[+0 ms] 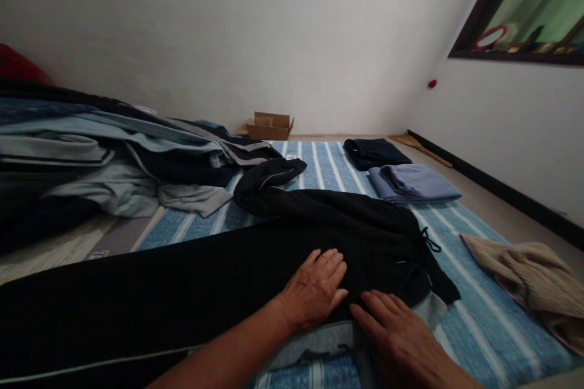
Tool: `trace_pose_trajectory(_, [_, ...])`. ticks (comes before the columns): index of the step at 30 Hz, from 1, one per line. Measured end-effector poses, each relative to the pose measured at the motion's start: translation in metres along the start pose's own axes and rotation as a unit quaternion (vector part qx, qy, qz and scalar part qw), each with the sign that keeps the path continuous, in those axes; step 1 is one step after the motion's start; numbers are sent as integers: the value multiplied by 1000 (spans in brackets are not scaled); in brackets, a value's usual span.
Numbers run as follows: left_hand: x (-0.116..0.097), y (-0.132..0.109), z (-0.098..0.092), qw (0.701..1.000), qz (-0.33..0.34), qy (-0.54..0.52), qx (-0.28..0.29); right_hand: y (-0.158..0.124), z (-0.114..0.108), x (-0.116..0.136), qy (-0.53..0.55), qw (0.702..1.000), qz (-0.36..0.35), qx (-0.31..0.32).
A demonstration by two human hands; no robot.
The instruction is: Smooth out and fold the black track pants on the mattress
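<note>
Closest to the camera, left hand open and flat, palm down on black sweatpants, with nothing grasped; right hand just beside it, also open, fingers resting at the waistband's edge without a pinch. Long axis of the sweatpants laid across the blue-striped mat, waistband and drawstring at right, one leg stretched left past the mat's near-left edge, the other bent back toward the far end. Beyond, a beige knit garment on the right edge, folded periwinkle and navy garments near the far edge, a clothes heap along the left edge, and a cardboard box past the far end.
</note>
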State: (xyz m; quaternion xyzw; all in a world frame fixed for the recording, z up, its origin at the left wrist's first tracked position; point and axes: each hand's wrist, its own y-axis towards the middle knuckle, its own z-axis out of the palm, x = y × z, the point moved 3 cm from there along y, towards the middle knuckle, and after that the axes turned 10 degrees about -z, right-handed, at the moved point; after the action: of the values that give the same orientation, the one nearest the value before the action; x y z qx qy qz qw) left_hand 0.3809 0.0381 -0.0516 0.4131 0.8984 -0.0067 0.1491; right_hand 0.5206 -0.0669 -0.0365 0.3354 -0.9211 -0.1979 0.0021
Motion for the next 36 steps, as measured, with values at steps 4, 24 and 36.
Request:
trace_pose_trajectory(4, [0, 0, 0, 1000, 9, -9, 7, -1, 9, 9, -67, 996, -7, -54])
trace_pose_trajectory(24, [-8, -14, -6, 996, 12, -35, 79, -15, -2, 3, -53, 993, -68, -80])
trace_pose_trajectory(36, [-12, -12, -12, 984, -44, -33, 167, -67, 22, -40, -146, 989, 21, 29])
